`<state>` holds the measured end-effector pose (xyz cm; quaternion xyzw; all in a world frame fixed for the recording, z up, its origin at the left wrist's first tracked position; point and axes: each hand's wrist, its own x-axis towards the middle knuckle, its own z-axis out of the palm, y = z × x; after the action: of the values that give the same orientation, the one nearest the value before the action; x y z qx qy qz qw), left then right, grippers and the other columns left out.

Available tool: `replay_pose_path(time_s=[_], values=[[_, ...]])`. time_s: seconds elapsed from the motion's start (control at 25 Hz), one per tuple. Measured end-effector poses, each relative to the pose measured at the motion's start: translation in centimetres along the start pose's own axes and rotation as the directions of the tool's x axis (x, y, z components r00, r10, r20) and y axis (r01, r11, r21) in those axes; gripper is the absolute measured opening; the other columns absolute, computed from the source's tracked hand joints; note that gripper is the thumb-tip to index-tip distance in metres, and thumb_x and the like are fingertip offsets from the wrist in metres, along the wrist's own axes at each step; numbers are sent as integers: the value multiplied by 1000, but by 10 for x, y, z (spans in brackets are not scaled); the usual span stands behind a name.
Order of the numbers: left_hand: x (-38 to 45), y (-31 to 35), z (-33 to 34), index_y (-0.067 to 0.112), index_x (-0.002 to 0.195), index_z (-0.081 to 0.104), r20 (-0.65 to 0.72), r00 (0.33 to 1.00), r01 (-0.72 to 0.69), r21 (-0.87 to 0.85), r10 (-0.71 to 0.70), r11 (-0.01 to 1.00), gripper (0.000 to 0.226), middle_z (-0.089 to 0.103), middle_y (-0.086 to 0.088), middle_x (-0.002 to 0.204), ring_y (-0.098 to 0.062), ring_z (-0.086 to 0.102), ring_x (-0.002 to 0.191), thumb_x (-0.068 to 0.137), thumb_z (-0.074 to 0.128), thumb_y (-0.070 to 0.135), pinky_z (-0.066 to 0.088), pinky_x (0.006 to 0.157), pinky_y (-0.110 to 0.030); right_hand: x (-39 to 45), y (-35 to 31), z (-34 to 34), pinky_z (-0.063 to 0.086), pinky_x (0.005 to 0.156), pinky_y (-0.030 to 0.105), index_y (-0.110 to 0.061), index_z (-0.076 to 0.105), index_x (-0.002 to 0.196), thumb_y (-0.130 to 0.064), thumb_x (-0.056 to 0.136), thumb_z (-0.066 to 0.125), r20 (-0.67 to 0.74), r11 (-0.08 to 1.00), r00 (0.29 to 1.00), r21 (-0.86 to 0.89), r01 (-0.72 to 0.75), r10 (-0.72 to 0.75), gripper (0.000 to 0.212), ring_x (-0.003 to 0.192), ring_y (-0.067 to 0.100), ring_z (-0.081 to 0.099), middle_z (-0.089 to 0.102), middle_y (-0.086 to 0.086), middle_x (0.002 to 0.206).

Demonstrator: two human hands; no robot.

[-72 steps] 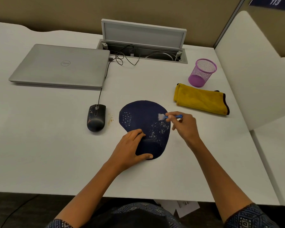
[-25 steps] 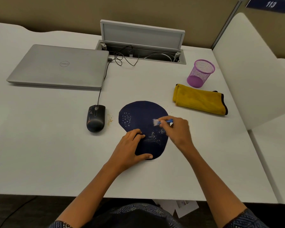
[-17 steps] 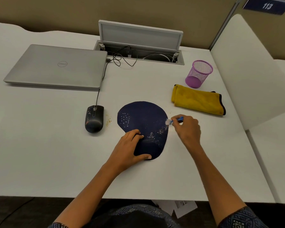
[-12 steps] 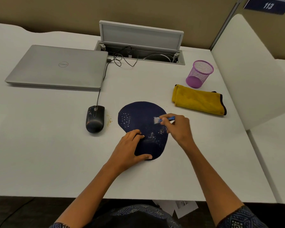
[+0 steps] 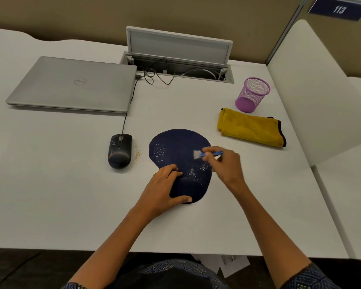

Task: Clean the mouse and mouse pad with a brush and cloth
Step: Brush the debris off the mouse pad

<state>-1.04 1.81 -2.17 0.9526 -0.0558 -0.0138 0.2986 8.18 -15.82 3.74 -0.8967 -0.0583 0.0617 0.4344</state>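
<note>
Two hands on the job: left hand (image 5: 165, 189) lies spread flat on the near-left part of the mouse pad (image 5: 180, 147), pinning it; right hand (image 5: 225, 164) pinches the small blue brush (image 5: 208, 153) at the pad's right side. Bristles sit on the pad, w/ white crumbs just nearer the person than the brush tip.

Brush handle runs roughly left-right, bristle end pointing left toward pad centre. Pad's long axis runs near-far, wrist-rest end nearest the person, under the left hand.

To do this well: short light flicks outward over the pad's right edge, left palm kept firm so the pad doesn't slide. Dot cluster at the pad's far left may be print, not dirt; too small to tell.

Mouse (image 5: 119, 151) sits left of the pad, apart; cloth (image 5: 250, 127) lies right of it and farther back, on the counter (image 5: 50, 184).
</note>
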Motion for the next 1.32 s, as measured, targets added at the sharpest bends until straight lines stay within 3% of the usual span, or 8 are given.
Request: replay_pose_path(time_s=[0.12, 0.28, 0.4, 0.52, 0.64, 0.88, 1.12, 1.32], values=[[1, 1, -1, 20, 132, 43, 4, 1000, -1, 8, 1, 1000, 77, 36, 3, 141, -12, 33, 127, 72, 58, 67, 31, 105, -27, -13, 0, 20, 54, 73, 26, -14, 70, 105, -20, 92, 56, 161, 994, 982, 45, 96, -102, 20, 83, 16, 66, 73, 6, 98], [0, 1, -1, 20, 132, 44, 1, 1000, -4, -3, 4, 1000, 77, 36, 4, 140, -11, 32, 128, 72, 59, 66, 29, 106, -26, -1, 12, 6, 51, 79, 32, -19, 69, 108, -25, 93, 53, -141, 980, 990, -194, -36, 9, 22, 90, 22, 66, 72, 5, 104], [0, 2, -2, 20, 133, 44, -1, 1000, -4, -9, 4, 1000, 78, 35, 4, 141, -11, 32, 129, 72, 59, 66, 28, 107, -27, 1, 17, -5, 51, 79, 30, -17, 68, 110, -23, 93, 54, -281, 974, 960, -220, -55, -10, 23, 89, 20, 67, 71, 6, 109], [0, 1, -2, 19, 131, 45, -10, 1000, -10, -12, 10, 1000, 76, 37, 2, 140, -12, 34, 127, 72, 60, 65, 30, 105, -27, -11, 11, 11, 54, 72, 26, -15, 69, 106, -19, 92, 56, -33, 992, 992, -1, 126, -126, 20, 80, 12, 66, 72, 3, 101], [0, 1, -2, 19, 131, 46, -11, 1000, -16, -3, 16, 1000, 76, 39, 2, 138, -11, 35, 125, 72, 60, 65, 30, 103, -24, -18, 11, 22, 56, 80, 33, -15, 69, 109, -20, 93, 55, 127, 991, 984, 63, 119, -126, 22, 91, 16, 66, 72, 4, 105], [0, 1, -2, 19, 130, 46, -17, 1000, -18, -4, 18, 1000, 77, 38, 4, 138, -11, 34, 126, 71, 60, 66, 28, 103, -23, 5, 28, -8, 50, 80, 28, -16, 68, 112, -26, 93, 55, -291, 986, 951, -94, -138, 105, 25, 83, 20, 64, 71, 7, 108], [1, 2, -4, 18, 129, 47, -13, 999, -29, -5, 29, 1000, 76, 40, 2, 136, -12, 36, 125, 71, 61, 65, 30, 103, -25, -9, 20, 12, 50, 62, 14, -13, 69, 110, -18, 93, 56, 49, 995, 997, 83, 63, -67, 23, 71, 8, 61, 72, 8, 102], [1, 2, -3, 19, 131, 45, -7, 1000, -22, -2, 21, 1000, 78, 38, 4, 138, -11, 33, 127, 71, 59, 66, 28, 105, -25, 9, 28, -11, 52, 79, 29, -14, 67, 113, -25, 93, 55, -307, 987, 944, -65, -145, 119, 26, 83, 25, 67, 70, 9, 109]])
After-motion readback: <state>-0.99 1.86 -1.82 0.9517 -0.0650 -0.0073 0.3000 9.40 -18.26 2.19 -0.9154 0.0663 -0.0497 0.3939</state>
